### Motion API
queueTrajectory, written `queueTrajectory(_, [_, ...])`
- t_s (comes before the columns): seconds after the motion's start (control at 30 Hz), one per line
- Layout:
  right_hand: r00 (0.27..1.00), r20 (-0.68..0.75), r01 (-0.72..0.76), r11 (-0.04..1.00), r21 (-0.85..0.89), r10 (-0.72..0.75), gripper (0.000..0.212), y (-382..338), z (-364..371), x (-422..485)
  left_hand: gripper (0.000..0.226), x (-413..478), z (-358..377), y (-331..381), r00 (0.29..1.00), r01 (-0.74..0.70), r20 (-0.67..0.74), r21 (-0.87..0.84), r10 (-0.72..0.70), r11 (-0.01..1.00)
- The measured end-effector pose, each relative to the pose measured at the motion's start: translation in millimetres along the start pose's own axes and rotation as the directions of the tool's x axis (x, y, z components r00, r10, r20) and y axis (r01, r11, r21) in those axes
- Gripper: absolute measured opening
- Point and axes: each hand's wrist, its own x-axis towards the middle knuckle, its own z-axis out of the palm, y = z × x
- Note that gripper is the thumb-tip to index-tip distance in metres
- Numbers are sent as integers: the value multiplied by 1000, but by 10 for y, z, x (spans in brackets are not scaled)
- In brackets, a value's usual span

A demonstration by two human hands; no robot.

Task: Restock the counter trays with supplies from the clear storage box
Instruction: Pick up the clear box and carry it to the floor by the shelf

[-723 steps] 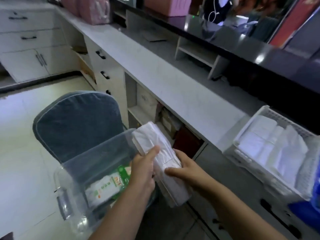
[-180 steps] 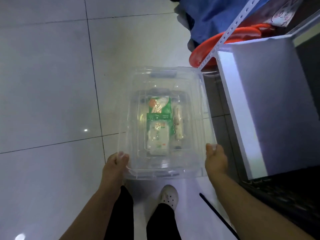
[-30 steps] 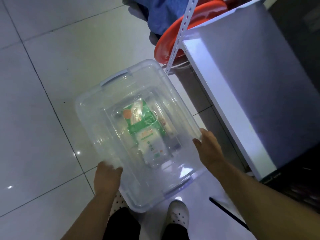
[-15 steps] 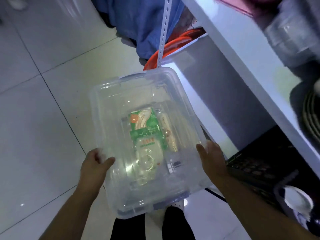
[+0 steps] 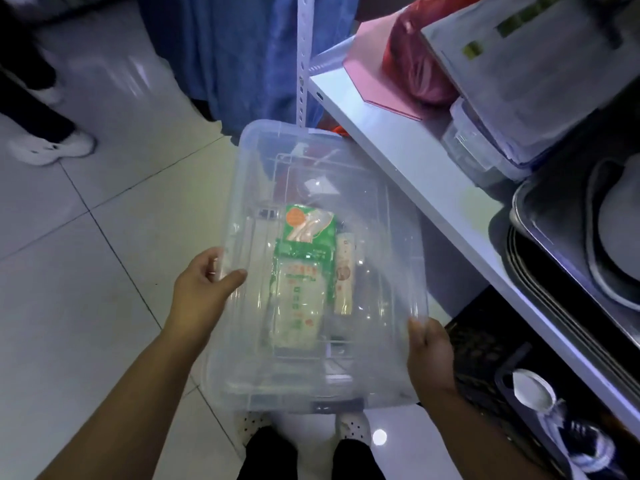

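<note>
I hold the clear storage box [image 5: 388,341] in the air above the tiled floor, level with a white shelf. My left hand [image 5: 204,289] grips its left rim with the thumb over the edge. My right hand [image 5: 431,355] grips the near right corner. Inside lie a green and white packet [image 5: 301,271] and a narrow pale packet [image 5: 344,271] beside it. No counter trays are in view.
A white shelf board [image 5: 408,161] on a perforated metal post [image 5: 304,60] runs along the right, holding a pink folder [image 5: 370,77], a red bag [image 5: 412,60], stacked lidded containers [image 5: 485,147] and metal trays [image 5: 561,244]. Blue cloth [image 5: 235,53] hangs behind. Another person's feet [image 5: 52,150] stand far left.
The box has been lifted from near the floor up to shelf height, and my view has tilted up, so the shelf top and its contents now show.
</note>
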Motion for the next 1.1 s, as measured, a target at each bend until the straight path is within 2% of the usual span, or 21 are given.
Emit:
queueTrajectory(0.1, [998,-51,-35,999,36,37,34,10,-42,-2,47,73,61,80,999,-3,40,10,3,1000])
queueTrajectory(0.2, [989,-57,-126,985,120,134,31,-67,-60,97,50,291,201,128,985,29,169,22,-32,999])
queueTrajectory(0.27, [981,-65,-171,976,135,180,27,-127,-33,162,47,411,300,91,967,50,242,112,-76,992])
queueTrajectory(0.37, [982,-72,-170,981,90,176,27,-77,9,176,36,447,390,-70,961,63,253,195,-112,979])
queueTrajectory(0.43, [965,-83,-234,961,146,247,28,11,58,164,32,435,396,-184,969,77,224,143,-108,987])
queueTrajectory(0.53, [897,-149,-369,891,264,416,30,12,258,182,24,373,382,-279,983,105,147,43,-110,994])
queueTrajectory(0.6, [845,-177,-446,848,287,504,35,-68,382,257,28,310,417,-314,974,197,129,-54,-189,979])
queueTrajectory(0.67, [802,-156,-518,801,299,577,36,-161,482,399,52,245,519,-301,923,363,193,-159,-332,918])
queueTrajectory(0.73, [780,-116,-545,759,357,615,39,-256,570,575,50,206,674,-225,868,447,322,-172,-379,878])
queueTrajectory(0.8, [777,-118,-535,747,395,619,38,-346,633,714,34,201,854,-84,838,441,427,-164,-339,882])
queueTrajectory(0.9, [807,-45,-534,759,373,589,33,-400,668,781,10,293,1086,141,877,373,403,-231,-261,899])
queueTrajectory(0.97, [839,-29,-497,788,364,543,26,-398,639,707,12,403,1206,256,887,350,400,-259,-230,900])
queueTrajectory(1.1, [893,17,-429,840,332,449,9,-330,562,408,32,595,1441,435,887,304,425,-237,-183,923])
